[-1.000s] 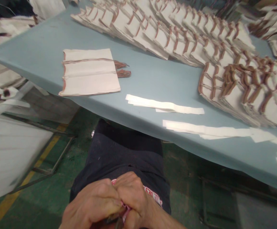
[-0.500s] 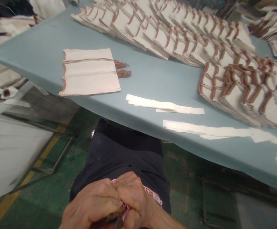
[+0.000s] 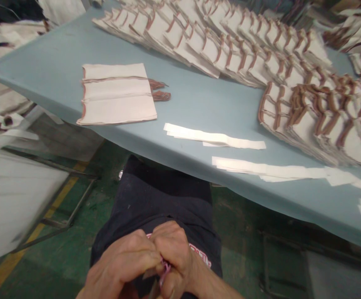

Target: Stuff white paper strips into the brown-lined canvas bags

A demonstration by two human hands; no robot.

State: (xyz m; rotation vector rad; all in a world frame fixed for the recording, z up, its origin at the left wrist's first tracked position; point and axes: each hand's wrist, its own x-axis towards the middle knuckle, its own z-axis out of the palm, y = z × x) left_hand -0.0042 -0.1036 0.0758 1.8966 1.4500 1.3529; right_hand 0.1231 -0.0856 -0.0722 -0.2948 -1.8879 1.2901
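Note:
My left hand (image 3: 120, 265) and my right hand (image 3: 176, 257) are pressed together low in front of my dark clothing, below the table edge. Both have their fingers curled and pinched round a small pink and dark thing (image 3: 161, 272) that I cannot make out. On the blue-grey table (image 3: 199, 104) above them lies a short stack of cream fabric pieces with brown trim (image 3: 116, 94). Two piles of white paper strips (image 3: 213, 137) lie near the table's front edge.
Long overlapping rows of cream bags with brown handles (image 3: 230, 45) cover the far and right parts of the table. A metal frame (image 3: 62, 199) and white material stand at the left over a green floor with a yellow line (image 3: 9, 265).
My hands have shifted slightly downward and the fingers have worked a little on the small thing between them. Nothing on the table has moved.

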